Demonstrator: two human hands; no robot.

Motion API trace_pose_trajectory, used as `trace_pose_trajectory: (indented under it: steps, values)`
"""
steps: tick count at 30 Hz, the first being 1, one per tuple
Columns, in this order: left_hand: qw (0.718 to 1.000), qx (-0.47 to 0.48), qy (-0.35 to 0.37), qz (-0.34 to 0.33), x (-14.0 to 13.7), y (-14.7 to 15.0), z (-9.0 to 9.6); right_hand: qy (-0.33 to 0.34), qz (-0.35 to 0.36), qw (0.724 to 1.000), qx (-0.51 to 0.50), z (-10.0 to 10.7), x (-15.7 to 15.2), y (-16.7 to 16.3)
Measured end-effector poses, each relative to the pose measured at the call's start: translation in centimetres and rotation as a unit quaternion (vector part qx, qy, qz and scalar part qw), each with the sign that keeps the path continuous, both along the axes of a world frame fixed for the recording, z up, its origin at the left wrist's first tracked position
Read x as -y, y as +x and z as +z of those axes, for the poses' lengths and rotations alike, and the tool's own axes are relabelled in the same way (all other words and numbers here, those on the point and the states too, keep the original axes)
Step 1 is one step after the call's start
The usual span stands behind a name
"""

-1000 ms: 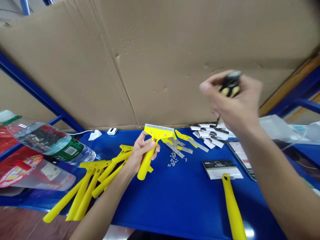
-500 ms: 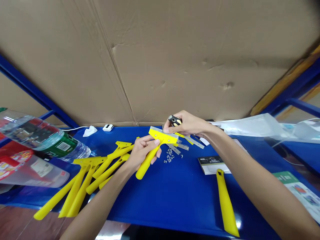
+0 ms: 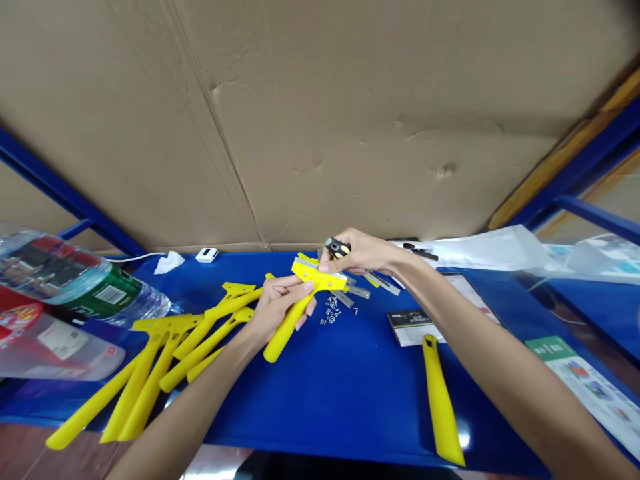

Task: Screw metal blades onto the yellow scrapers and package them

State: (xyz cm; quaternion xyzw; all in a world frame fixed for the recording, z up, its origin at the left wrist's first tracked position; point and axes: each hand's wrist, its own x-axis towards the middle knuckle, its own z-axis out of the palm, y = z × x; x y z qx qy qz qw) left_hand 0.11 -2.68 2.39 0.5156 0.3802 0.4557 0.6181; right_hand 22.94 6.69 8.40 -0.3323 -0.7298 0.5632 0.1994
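My left hand (image 3: 281,303) is closed around the neck of a yellow scraper (image 3: 290,327), its thumb on the front and its handle slanting down to the left. A metal blade edge and two small screws show along the scraper's head. My right hand (image 3: 360,252) grips a black and yellow screwdriver (image 3: 339,248), the butt of its handle toward me and its tip hidden. The right fingers also touch the blade edge at the head. Behind the scraper lie several loose metal blades (image 3: 359,292), and small screws and nuts (image 3: 331,309) are scattered below them.
Several yellow scraper handles (image 3: 150,393) are piled at left, beside a clear tub (image 3: 75,347) and a large water bottle (image 3: 107,283). On the right lie another yellow handle (image 3: 440,400), a black and white package (image 3: 413,327), a phone-like flat object (image 3: 473,293) and a printed sheet (image 3: 590,383).
The whole view has shifted slightly, so things appear a little further left. Both hands keep their hold on the scraper and the screwdriver, with little other movement.
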Motion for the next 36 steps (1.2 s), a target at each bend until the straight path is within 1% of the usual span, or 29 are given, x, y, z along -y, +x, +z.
trace_pose_trajectory:
  steps: [1,3,5,6,9,11,13,15,18,20,22,25,28,31,33,36]
  values:
    - [1.0,-0.006,0.007,0.006,-0.1,0.0,0.0,0.026,-0.002,1.0,-0.001,0.1,0.0,0.0]
    - [0.999,-0.022,0.03,0.023,-0.2,-0.1,0.0,0.107,0.002,0.994,0.0,0.6,0.2,0.2]
    - [0.996,-0.041,0.06,0.045,-0.2,-0.2,0.1,0.199,0.021,0.98,0.008,1.6,0.6,0.5]
    - [0.994,-0.048,0.075,0.059,-0.2,-0.3,0.1,0.231,0.028,0.972,0.011,2.2,1.0,0.7]
    - [0.988,-0.048,0.104,0.1,-0.2,-0.6,0.5,0.286,0.016,0.957,0.04,4.4,2.2,1.9]
    - [0.986,-0.026,0.11,0.12,-0.2,-0.7,0.8,0.316,-0.018,0.946,0.07,5.7,2.9,3.1]
    - [0.986,0.001,0.104,0.131,-0.2,-0.8,1.1,0.335,-0.056,0.933,0.119,6.5,3.0,4.6]
    - [0.987,0.022,0.091,0.133,-0.2,-0.8,1.4,0.341,-0.082,0.917,0.19,6.5,2.4,6.2]
    - [0.989,0.043,0.07,0.125,-0.3,-0.7,1.4,0.337,-0.12,0.875,0.327,5.1,0.2,8.2]
    - [0.99,0.05,0.057,0.118,-0.4,-0.7,1.2,0.296,-0.159,0.843,0.42,3.5,-1.5,9.1]
    - [0.991,0.051,0.047,0.111,-0.5,-0.7,1.0,0.235,-0.162,0.814,0.507,2.1,-3.1,9.7]
    - [0.993,0.049,0.031,0.104,-0.7,-0.6,0.6,0.194,-0.18,0.79,0.554,0.8,-4.5,10.4]
    - [0.994,0.052,0.014,0.092,-0.7,-0.5,0.2,0.181,-0.185,0.78,0.569,0.2,-5.0,10.9]
    - [0.995,0.056,0.003,0.081,-0.7,-0.3,-0.2,0.185,-0.183,0.783,0.564,0.1,-5.2,11.3]
    - [0.995,0.057,-0.004,0.078,-0.7,-0.3,-0.3,0.204,-0.185,0.788,0.55,0.5,-5.0,11.3]
    - [0.995,0.062,-0.017,0.077,-0.7,-0.2,-0.2,0.244,-0.196,0.793,0.523,1.9,-4.2,11.2]
